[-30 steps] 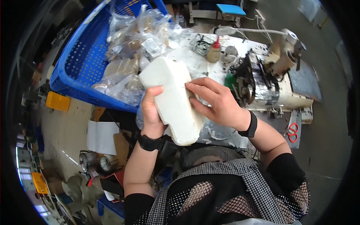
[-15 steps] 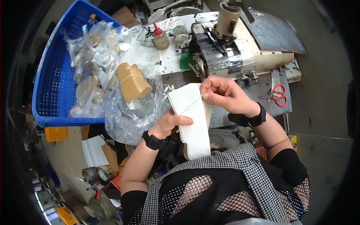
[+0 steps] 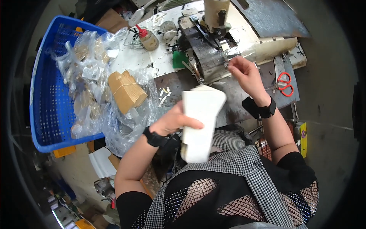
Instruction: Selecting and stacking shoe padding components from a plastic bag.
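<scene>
My left hand [image 3: 170, 120] grips a stack of white cut pieces [image 3: 203, 110], its thumb lying across the top face. The stack's layered edges show at its far end, and its near end reaches my checked apron [image 3: 236, 162]. No band shows across the top piece. My right hand [image 3: 247, 75] is raised apart from the stack, in front of the greasy machine [image 3: 217, 19]. Its fingertips are drawn together; whatever they may hold is too small to name. Left of the stack, a bundle of brown pieces [image 3: 122, 91] with a band around it rests on clear plastic.
A blue basket [image 3: 34, 114] holding clear bags [image 3: 85, 74] stands at the left. On the white bench are a red-tipped bottle [image 3: 148, 40] and a green patch [image 3: 180, 60]. Red-handled scissors [image 3: 285, 84] lie at the right, and white scraps [image 3: 164, 98] are left of the machine.
My right hand has moved away from the stack, up and to the right. The thin band it was pulling no longer shows across the stack, which my left hand has tilted.
</scene>
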Demonstrator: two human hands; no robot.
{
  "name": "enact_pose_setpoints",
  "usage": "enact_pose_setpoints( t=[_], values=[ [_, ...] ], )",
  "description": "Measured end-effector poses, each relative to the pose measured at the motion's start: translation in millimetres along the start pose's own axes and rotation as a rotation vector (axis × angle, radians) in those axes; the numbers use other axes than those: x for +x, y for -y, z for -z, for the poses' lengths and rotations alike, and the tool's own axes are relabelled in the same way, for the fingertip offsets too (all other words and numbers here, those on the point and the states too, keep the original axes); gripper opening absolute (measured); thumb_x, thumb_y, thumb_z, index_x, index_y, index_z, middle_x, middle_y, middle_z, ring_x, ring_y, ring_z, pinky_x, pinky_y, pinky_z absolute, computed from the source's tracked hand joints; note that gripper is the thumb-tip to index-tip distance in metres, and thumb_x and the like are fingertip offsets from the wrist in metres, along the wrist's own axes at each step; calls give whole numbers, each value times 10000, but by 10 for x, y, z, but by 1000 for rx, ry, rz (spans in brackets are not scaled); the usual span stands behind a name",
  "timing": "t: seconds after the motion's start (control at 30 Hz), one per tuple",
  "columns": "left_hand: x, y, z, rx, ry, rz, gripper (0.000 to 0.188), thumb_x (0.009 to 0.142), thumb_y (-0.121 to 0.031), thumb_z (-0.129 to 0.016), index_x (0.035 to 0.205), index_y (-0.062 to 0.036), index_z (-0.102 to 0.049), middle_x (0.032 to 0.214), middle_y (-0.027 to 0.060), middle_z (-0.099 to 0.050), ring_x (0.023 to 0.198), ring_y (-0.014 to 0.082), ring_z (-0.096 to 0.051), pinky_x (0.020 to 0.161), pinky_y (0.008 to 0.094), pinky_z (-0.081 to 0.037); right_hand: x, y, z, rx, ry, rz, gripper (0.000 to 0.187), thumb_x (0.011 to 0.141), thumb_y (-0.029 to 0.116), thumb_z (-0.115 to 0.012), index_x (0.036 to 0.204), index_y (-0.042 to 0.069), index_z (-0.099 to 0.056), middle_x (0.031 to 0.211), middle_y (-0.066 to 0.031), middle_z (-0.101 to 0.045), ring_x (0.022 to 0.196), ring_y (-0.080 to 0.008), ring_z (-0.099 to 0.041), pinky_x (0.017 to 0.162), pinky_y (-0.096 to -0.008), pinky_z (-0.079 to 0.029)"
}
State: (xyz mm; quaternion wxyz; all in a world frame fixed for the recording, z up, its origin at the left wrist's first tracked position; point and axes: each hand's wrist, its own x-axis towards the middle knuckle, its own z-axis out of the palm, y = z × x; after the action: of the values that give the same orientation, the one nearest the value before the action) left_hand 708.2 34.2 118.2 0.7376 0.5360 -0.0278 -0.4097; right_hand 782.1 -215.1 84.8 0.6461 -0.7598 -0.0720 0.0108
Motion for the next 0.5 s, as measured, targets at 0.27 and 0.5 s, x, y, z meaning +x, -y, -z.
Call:
enact_pose_setpoints(
  t=[0.27, 0.5],
  values=[
    [-1057, 419, 1041, -302, -392, 65, 641, 666, -105, -695, 1242, 50, -457, 1107, 165, -602, 944, 266, -636, 825, 372, -537, -661, -363, -29, -1000, 175, 168, 413, 686, 117, -673, 1055, 60, -498, 1043, -204, -516, 826, -400, -549, 719, -459, -468],
    [-1473, 461, 1191, -562, -483, -8, 722, 622, -140, -714, 1265, 42, -441, 1115, 181, -599, 946, 298, -636, 824, 391, -542, -360, -326, -1566, -690, 430, -35, 555, 701, 9, -628, 1183, -15, -354, 1076, -278, -476, 845, -404, -595, 686, -445, -527]
  ],
)
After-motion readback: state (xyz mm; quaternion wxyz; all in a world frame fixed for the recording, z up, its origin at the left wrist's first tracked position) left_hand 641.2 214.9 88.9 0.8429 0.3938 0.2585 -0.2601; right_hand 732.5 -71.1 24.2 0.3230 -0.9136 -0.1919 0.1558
